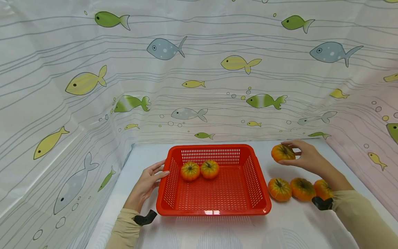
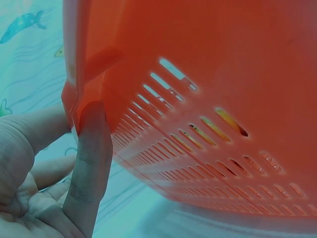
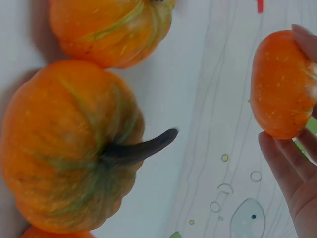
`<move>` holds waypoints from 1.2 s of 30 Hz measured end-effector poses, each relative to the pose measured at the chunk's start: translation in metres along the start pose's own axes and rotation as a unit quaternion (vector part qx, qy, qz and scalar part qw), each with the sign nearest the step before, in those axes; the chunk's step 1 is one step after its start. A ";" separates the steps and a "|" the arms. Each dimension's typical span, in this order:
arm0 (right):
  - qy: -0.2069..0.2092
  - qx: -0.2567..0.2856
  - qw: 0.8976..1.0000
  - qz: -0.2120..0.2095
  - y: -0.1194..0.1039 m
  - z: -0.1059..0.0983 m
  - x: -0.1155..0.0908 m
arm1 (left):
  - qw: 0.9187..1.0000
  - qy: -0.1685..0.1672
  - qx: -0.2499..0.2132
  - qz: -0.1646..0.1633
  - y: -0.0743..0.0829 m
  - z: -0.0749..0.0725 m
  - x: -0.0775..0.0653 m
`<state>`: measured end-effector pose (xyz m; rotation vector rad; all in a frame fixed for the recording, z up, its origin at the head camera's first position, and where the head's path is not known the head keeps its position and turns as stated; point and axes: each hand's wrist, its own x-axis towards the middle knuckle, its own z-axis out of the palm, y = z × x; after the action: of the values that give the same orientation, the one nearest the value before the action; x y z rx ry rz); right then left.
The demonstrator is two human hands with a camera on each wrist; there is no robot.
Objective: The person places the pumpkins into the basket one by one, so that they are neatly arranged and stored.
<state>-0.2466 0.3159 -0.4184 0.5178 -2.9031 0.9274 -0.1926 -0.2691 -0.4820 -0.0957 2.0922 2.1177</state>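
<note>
My left hand (image 1: 146, 183) pinches the left rim of a red plastic basket (image 1: 214, 212), thumb over the edge and fingers outside; the left wrist view shows the slotted basket wall (image 2: 237, 59) close by. Inside the basket, toward the back left, two small orange pumpkins (image 1: 190, 171) sit side by side. To the right of the basket my right hand (image 1: 306, 157) holds another orange pumpkin (image 1: 282, 153) between thumb and fingers, raised over the table. In the right wrist view that held pumpkin (image 3: 280, 87) appears at the right edge, gripped at its ends.
A row of three pumpkins (image 1: 280, 189) lies on the white table right of the basket, below my right hand; the rightmost pumpkin (image 1: 323, 188) is partly hidden by my wrist. A fish-patterned sheet (image 1: 192, 97) rises behind the table and along both sides.
</note>
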 end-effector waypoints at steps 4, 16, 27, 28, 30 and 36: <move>0.001 -0.004 1.000 -0.017 -0.012 0.001 0.005 | 1.000 0.001 0.000 0.000 0.001 0.000 -0.001; -0.003 -0.012 0.997 -0.076 -0.039 0.007 0.022 | 1.000 -0.001 0.003 -0.002 0.001 0.000 -0.001; -0.026 -0.002 0.993 -0.112 -0.063 0.013 0.033 | 1.000 0.004 0.003 -0.004 0.003 0.001 -0.002; -0.028 -0.002 0.993 -0.116 -0.065 0.014 0.035 | 1.000 0.004 0.004 -0.004 0.003 0.001 -0.002; -0.034 -0.001 0.992 -0.120 -0.069 0.015 0.037 | 1.000 0.004 0.005 -0.005 0.002 0.001 -0.002; -0.052 -0.004 0.991 -0.123 -0.085 0.018 0.045 | 1.000 0.002 0.003 -0.004 0.002 0.001 -0.002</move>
<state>-0.2597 0.2274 -0.3800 0.9252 -2.8423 0.8770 -0.1907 -0.2678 -0.4798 -0.1076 2.0971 2.1091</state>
